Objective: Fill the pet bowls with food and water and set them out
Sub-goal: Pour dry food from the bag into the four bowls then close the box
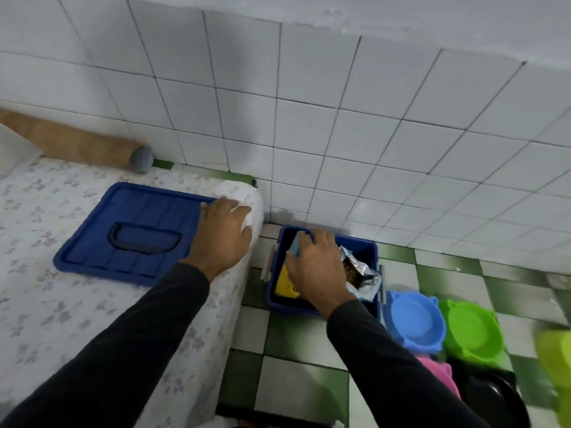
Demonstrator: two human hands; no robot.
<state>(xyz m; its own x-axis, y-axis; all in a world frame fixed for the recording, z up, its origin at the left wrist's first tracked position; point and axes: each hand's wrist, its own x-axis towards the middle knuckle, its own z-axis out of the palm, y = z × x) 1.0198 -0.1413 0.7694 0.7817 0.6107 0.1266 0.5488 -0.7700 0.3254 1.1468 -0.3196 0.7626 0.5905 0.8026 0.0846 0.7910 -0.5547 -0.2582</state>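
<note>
blue lid (129,233) on the floral-covered bed (46,304); blue bin (369,251), blue bowl (414,322), green bowl (471,330) on checkered floor (293,344)

Dim, cool, even lighting throughout; no distinct source visible. Soft vertical shadow on the far tiled wall (309,103), darker patch at its base behind the blue bin (369,251). Faint glare on the foil bag (361,270). General softness overall. Heavy motion blur at near right on the yellow-green object (556,366). Wide-angle bowing of tile lines toward the edges.
</note>
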